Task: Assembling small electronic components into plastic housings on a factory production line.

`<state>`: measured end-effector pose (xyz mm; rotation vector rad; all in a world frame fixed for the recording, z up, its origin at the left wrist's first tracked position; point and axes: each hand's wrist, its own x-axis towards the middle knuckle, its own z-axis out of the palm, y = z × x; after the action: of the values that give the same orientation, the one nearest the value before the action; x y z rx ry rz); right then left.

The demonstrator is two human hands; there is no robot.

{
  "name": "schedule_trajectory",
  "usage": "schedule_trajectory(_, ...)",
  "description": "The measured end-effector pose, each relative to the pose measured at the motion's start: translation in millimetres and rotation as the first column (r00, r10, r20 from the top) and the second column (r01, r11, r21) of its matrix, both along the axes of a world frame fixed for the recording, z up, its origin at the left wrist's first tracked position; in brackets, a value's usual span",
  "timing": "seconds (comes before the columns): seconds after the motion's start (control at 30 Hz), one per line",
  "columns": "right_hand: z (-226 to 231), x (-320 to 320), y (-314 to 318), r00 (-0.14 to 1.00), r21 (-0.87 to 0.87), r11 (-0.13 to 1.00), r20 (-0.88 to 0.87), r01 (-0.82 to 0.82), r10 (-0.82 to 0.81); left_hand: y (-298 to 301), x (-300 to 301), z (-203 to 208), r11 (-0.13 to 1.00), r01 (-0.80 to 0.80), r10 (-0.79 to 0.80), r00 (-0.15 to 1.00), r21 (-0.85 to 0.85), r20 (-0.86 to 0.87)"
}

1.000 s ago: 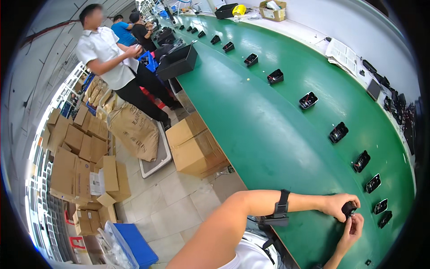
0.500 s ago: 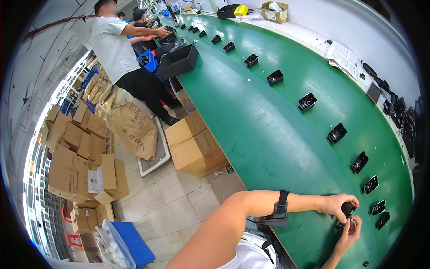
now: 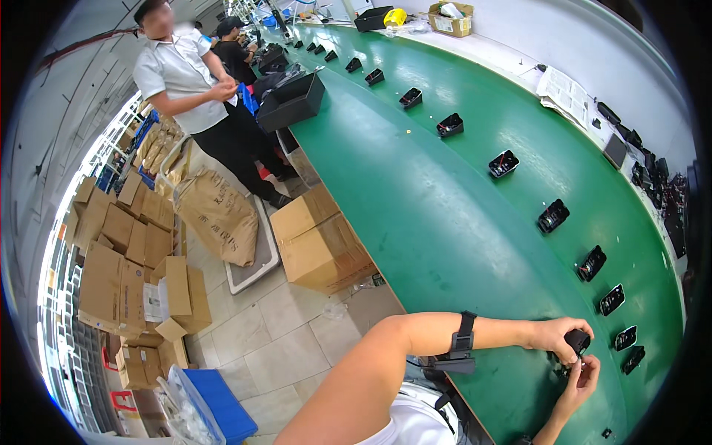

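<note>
My left hand point(image 3: 558, 337) is closed around a small black plastic housing point(image 3: 577, 341), held just above the green bench at the lower right. From below, my right hand point(image 3: 581, 383) meets it, with thumb and fingertips pinched together at the housing's lower edge. Whatever sits between those fingertips is too small to make out. More dark parts beneath my left hand are partly hidden by it. Just right of my hands, a similar open black housing point(image 3: 633, 360) lies on the bench, beside another with a pale rim point(image 3: 625, 338).
Several black housings form a curved row along the green bench point(image 3: 415, 200). A black bin point(image 3: 293, 102) stands at its far left edge, near a standing person point(image 3: 182, 81). Cardboard boxes point(image 3: 322, 241) and a brown sack point(image 3: 216, 215) on a trolley occupy the floor to the left.
The person at the far left has turned from the bench toward me, drawing their hands back. The view has shifted slightly. My hands stay on the housing, nearly unmoved.
</note>
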<state>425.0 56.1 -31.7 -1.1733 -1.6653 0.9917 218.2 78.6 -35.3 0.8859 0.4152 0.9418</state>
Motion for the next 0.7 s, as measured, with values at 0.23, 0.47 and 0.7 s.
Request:
schedule_trajectory(0.23,-10,9,3,1.000,0.034,0.999,-0.014,0.018,-0.017,-5,1,3,0.998,-0.028,0.033,0.995,-0.052,0.095)
schedule_trajectory(0.47,8,-11,-10,0.996,-0.004,0.997,-0.039,0.079,-0.079,-5,-8,11,0.997,-0.040,0.043,0.998,-0.062,0.053)
schedule_trajectory(0.7,38,-36,1,0.982,0.273,0.961,0.162,0.047,-0.093,-1,-20,15,0.998,-0.060,0.061,0.991,0.010,-0.116)
